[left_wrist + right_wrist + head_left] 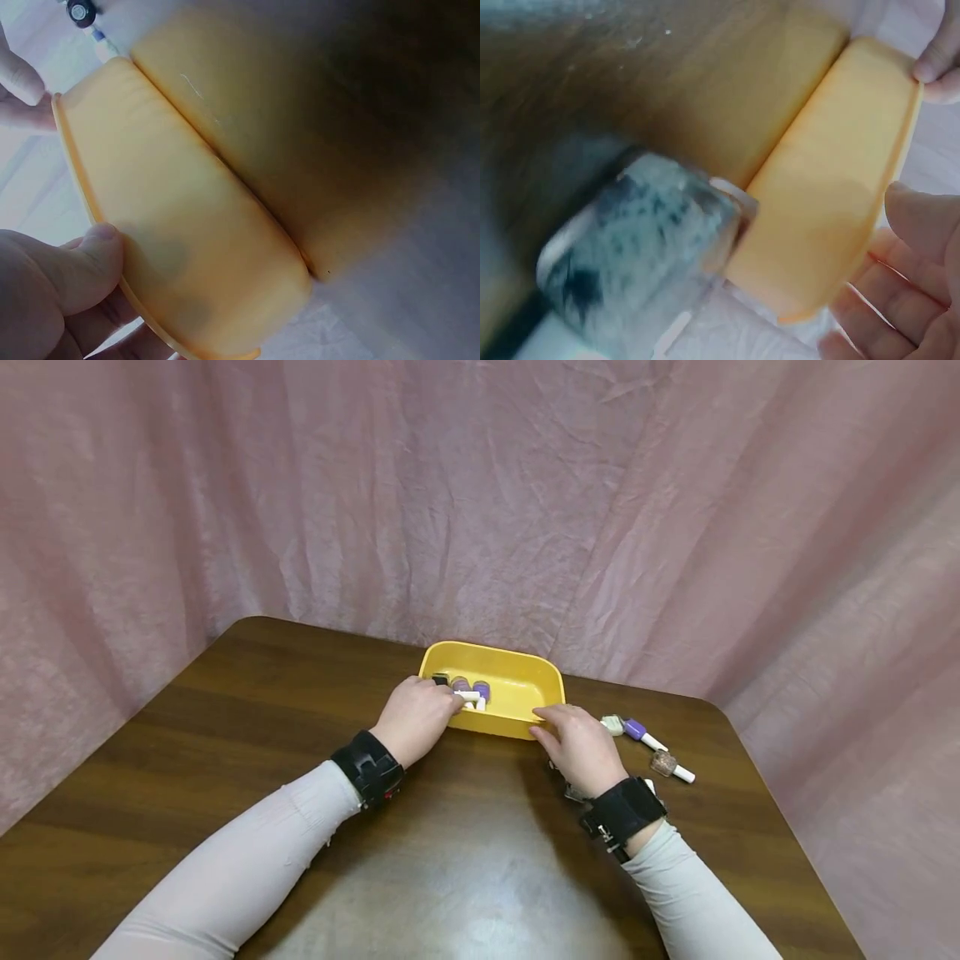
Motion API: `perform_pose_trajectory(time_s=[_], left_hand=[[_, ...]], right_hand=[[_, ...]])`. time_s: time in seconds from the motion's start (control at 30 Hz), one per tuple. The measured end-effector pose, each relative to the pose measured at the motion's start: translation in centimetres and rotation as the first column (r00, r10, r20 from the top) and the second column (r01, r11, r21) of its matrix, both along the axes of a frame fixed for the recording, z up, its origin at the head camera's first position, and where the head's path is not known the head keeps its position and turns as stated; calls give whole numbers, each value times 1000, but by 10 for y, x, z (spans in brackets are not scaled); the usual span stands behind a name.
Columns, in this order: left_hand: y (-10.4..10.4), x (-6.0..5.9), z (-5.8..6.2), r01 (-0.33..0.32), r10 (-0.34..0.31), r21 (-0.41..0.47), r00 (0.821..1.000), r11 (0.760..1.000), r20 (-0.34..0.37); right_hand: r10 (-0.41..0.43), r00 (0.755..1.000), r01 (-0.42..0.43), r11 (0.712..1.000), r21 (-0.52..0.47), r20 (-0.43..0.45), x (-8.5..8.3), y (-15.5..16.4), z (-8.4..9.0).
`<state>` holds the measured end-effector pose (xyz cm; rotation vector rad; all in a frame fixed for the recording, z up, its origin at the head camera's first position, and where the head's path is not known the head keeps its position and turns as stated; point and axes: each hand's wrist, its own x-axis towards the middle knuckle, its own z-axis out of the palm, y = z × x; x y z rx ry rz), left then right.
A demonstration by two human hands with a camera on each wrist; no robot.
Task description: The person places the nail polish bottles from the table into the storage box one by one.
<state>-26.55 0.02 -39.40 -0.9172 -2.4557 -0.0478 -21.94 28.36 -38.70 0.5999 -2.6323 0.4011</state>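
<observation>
A yellow plastic basin (517,695) stands near the back of the table. My left hand (422,714) grips its near rim toward the left, thumb on the outer wall and fingers over the edge inside. At the near right corner, my right hand (581,747) holds the rim between thumb and fingers. Several nail polish bottles lie at the basin's left end, among them a purple one (482,690) and white caps, partly covered by my left fingers. Close before the right wrist camera is a speckled nail polish bottle (637,247).
Right of the basin lie a pale green nail polish bottle (612,724), a purple one with a white cap (635,729) and a brown glitter one (663,763). More bottles are partly hidden under my right wrist. A pink curtain (480,510) hangs behind the brown table (300,693).
</observation>
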Motion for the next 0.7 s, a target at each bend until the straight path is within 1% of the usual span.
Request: perform_pose_trajectory(time_s=[0.13,0.27,0.47,0.7], left_hand=[[1,-3,0,-11,11,-6,1000,1000,10],[2,-4,-1,-15,15,-14,1000,1000,18],[3,-7,1,-27,28,-28,999,999,25],[7,-9,3,-27,28,-11,998,1000,57]], right_hand=[[12,1000,-12,1000,2,-25,5,8,10],[1,999,0,999,35,-33,13,18,14],[-13,999,16,996,93,-34,22,31,15],[-23,1000,23,990,137,0,29,45,10]])
